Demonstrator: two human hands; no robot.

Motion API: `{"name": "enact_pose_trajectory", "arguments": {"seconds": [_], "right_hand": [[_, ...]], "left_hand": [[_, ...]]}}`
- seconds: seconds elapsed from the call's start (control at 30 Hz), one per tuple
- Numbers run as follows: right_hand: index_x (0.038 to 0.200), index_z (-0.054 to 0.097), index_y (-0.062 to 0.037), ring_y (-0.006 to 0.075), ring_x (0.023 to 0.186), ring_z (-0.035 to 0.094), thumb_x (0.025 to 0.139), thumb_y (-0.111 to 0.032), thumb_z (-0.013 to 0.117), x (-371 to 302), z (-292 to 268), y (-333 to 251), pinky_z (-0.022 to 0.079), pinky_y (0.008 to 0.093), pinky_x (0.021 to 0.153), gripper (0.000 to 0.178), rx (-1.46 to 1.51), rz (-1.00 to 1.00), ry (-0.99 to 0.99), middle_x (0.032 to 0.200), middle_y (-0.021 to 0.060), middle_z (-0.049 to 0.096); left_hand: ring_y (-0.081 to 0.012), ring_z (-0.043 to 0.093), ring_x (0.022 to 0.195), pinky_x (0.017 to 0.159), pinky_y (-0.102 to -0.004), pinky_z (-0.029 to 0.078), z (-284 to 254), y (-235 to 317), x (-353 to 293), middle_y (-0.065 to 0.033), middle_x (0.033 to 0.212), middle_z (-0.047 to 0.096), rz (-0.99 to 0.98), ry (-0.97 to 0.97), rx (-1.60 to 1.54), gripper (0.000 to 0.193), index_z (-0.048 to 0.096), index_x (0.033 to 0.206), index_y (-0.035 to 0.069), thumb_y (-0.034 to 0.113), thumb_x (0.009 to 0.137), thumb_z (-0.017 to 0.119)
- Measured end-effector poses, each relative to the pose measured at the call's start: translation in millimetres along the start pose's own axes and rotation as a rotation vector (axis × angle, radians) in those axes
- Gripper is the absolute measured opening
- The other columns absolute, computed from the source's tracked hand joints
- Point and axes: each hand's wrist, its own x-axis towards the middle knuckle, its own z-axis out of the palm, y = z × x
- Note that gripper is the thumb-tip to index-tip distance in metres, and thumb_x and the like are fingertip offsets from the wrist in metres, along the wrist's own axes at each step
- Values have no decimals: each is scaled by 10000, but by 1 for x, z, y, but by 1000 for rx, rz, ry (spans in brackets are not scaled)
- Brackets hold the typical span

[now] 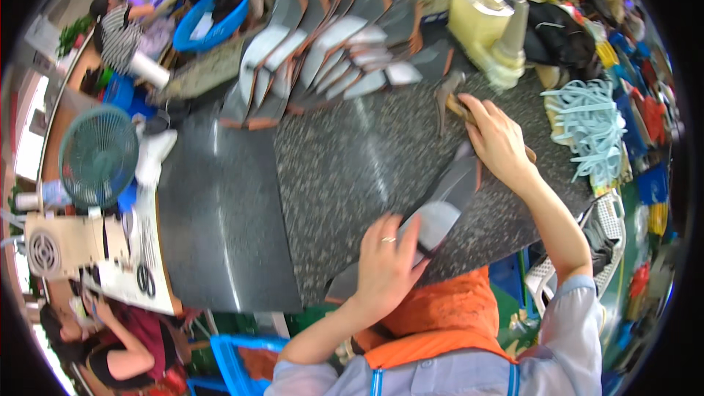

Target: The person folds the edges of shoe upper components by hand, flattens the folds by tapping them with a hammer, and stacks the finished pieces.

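Note:
A dark grey, curved shoe-upper piece (pixel 462 180) with a pale grey patch (pixel 438 221) and brownish edges lies slantwise on the speckled black worktop (pixel 345 169). My left hand (pixel 387 268), a ring on one finger, grips its nearer part, with the thumb beside the pale patch. Beyond the piece's far end, my right hand (pixel 497 138) is closed over the wooden handle of a hammer (pixel 449 97). The hammer's metal head sticks out past my fingers, close to the worktop, and the handle's end shows behind the hand. Part of the upper piece is hidden under my left hand.
Stacked similar pieces (pixel 315 51) cover the far side. At the far right stand a yellowish container (pixel 477 18) and a grey cone; light-blue strips (pixel 587 125) lie at right. Leftward are a fan (pixel 99 154), a sewing machine (pixel 70 242), scissors (pixel 146 280) and other people.

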Motion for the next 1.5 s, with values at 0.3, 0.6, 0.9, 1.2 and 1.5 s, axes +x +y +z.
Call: {"name": "enact_pose_trajectory", "arguments": {"seconds": [0.3,0.6,0.9,1.2,1.5], "right_hand": [[1216,649,-135,289,950,641,872,-95,632,-38,4,70,545,421,780,347,-62,95,35,998,87,578],[1124,677,-124,313,1085,592,773,-101,768,-127,-91,142,449,437,939,364,-122,187,707,1113,109,638],[1215,665,-81,394,1215,606,926,-467,637,-605,-117,375,478,495,1032,483,-484,1795,300,1252,214,639],[1338,582,-81,378,1220,605,925,-149,561,-599,-154,441,497,466,1033,419,-742,1273,46,1286,192,630],[1024,719,79,451,1092,673,796,-240,649,-547,-170,465,551,511,932,398,-449,1434,-343,1127,324,692]], "left_hand": [[-377,551,1252,1039,-497,415,-147,-153,158,-156,1411,598,52,976,657,642,553,1437,76,177,847,787],[-441,537,1279,1085,-479,422,-68,-280,227,-316,1375,558,10,1046,362,635,485,1429,-94,339,1002,667],[-466,531,1285,1076,-493,429,-50,-265,212,-368,1389,522,-19,934,478,731,419,1450,-152,369,1002,668],[-392,503,1335,1109,-467,436,-2,-149,131,-270,1448,507,-38,654,441,580,467,1473,-47,247,1014,664],[-429,516,1311,1078,-479,455,195,274,56,-141,1298,613,772,-791,-634,480,666,1242,52,58,775,775]]}}
